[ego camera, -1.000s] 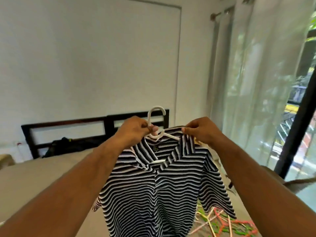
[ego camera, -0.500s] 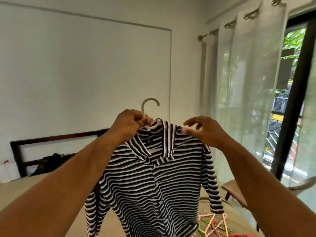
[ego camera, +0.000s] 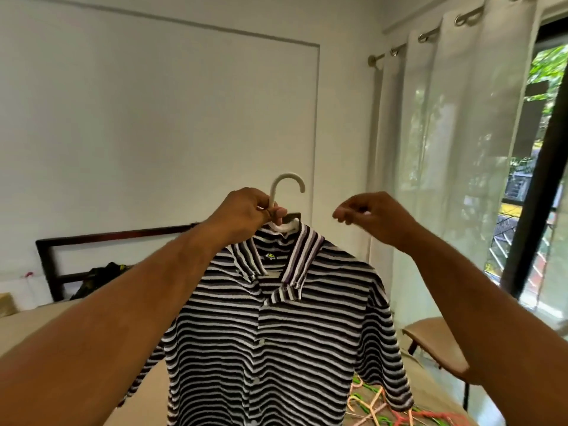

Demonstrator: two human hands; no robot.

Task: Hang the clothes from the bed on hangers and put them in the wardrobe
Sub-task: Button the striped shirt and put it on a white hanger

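A black-and-white striped collared shirt (ego camera: 276, 342) hangs in front of me on a white plastic hanger (ego camera: 284, 192), whose hook sticks up above the collar. My left hand (ego camera: 246, 213) grips the hanger's neck just below the hook and holds the shirt up. To the right of the collar my right hand (ego camera: 365, 216) floats free of the shirt, fingers loosely curled with nothing in them. The hanger's arms are hidden inside the shirt's shoulders.
The bed (ego camera: 33, 321) with a dark wooden headboard (ego camera: 101, 241) lies below and behind the shirt, dark clothing (ego camera: 101, 278) piled at its head. Several coloured hangers (ego camera: 399, 410) lie at lower right. A stool (ego camera: 436, 342), white curtains (ego camera: 445, 149) and a window stand right.
My right hand has let go of the shirt's right shoulder and lifted away. The shirt now hangs squarely on the hanger, held by my left hand alone, slightly higher.
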